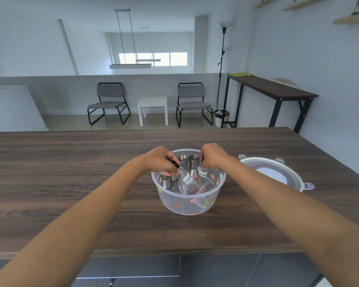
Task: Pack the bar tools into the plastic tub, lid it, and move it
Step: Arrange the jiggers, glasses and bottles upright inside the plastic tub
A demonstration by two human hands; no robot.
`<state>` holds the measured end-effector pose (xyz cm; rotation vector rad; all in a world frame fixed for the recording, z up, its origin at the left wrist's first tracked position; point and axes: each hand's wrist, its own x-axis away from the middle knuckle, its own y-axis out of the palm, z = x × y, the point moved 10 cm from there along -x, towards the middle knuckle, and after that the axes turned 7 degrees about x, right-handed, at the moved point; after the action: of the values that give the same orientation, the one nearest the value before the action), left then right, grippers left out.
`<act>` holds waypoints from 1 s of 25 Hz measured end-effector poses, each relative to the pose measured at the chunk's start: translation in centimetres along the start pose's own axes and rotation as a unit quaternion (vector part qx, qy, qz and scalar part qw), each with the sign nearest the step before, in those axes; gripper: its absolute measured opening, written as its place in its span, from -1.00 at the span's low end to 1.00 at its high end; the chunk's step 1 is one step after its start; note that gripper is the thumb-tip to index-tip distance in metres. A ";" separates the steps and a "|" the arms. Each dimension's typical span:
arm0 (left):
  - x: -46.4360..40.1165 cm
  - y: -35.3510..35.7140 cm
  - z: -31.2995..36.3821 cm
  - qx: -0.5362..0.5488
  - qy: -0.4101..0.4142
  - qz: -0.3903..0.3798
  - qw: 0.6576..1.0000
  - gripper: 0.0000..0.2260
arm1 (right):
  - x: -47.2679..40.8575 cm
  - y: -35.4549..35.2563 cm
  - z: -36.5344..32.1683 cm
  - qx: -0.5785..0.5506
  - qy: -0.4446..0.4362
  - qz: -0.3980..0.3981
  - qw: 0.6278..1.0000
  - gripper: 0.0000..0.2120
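Both hands are working centre frame: left hand [161, 162] pinching a black-handled tool [175, 163], right hand [212, 157] curled, grip unclear, over the light, flexible plastic tub [187, 201] of breakable glasses [184, 181] and slippery steel jiggers [188, 162], best lifted under the rim.

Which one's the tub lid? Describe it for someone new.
On the dark wood table, look right of the clear fruit-print tub under both hands. The lid lies flat there: round, translucent white, with clip tabs around its rim.

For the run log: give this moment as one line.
stage: packing | tub: open, holds jiggers | left hand: in tub, gripping black-handled tool | right hand: at rim | lid: off, right
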<state>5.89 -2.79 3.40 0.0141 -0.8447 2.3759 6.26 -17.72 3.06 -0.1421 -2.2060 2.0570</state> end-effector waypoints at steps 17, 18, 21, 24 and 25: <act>-2.4 -0.5 2.5 0.019 0.061 0.085 0.994 -0.78 | 1.5 -2.0 3.9 -0.157 0.044 0.145 0.976 -0.60; -2.9 0.1 3.2 -0.002 0.073 0.083 0.994 -0.78 | 1.8 -1.3 5.2 -0.212 0.073 0.113 0.968 -0.59; -4.1 2.2 5.2 -0.067 0.107 0.080 0.989 -0.77 | 3.6 3.2 8.1 -0.472 0.204 -0.046 0.856 -0.63; -5.3 4.2 6.2 -0.092 0.134 0.092 0.982 -0.76 | 6.0 5.8 8.0 -0.610 0.234 -0.140 0.744 -0.83; -5.6 4.8 6.3 -0.098 0.140 0.097 0.980 -0.77 | 6.4 6.3 7.8 -0.627 0.229 -0.156 0.728 -0.87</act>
<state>6.66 -12.41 4.56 -0.4923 -0.9723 2.3830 -1.32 -24.01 -3.62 -0.3038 -2.5385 0.0485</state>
